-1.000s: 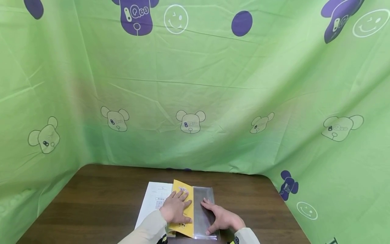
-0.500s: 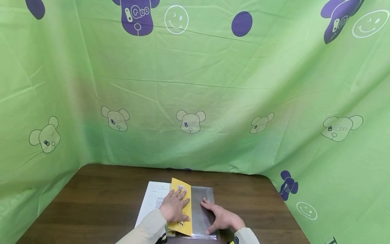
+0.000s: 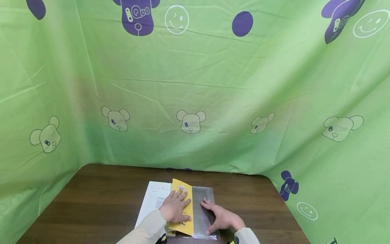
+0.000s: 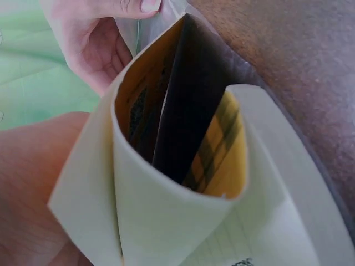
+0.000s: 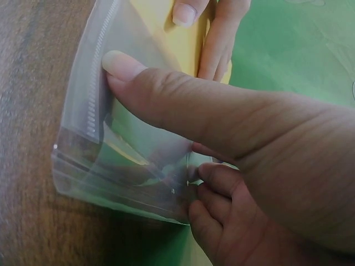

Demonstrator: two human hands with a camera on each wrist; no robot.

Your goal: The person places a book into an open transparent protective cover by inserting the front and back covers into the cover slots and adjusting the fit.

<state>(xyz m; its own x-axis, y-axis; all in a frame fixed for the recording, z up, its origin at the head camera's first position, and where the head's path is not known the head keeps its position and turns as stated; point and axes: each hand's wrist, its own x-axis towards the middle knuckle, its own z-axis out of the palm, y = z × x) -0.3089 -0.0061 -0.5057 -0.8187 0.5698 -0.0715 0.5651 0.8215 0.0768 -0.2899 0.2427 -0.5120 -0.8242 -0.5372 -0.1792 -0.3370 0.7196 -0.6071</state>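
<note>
A booklet with a yellow cover (image 3: 178, 185) lies open on the table, its printed white page (image 3: 155, 195) to the left. My left hand (image 3: 176, 207) rests with spread fingers on the yellow cover. In the left wrist view, the bent yellow cover and white pages (image 4: 166, 216) bulge around a dark gap. To the right lies a clear plastic book cover (image 3: 201, 192), its sleeve reaching the yellow cover's edge. My right hand (image 3: 223, 217) presses this plastic, thumb and forefinger spread apart. In the right wrist view, the right thumb (image 5: 166, 97) lies across the plastic; the other fingers bend beside its edge.
A brown wooden table (image 3: 103, 200) extends around the booklet. Green printed cloth (image 3: 195, 149) hangs behind it and along both sides.
My left hand and the yellow cover shift slightly left, then slightly back right. The right hand and the plastic cover stay in place.
</note>
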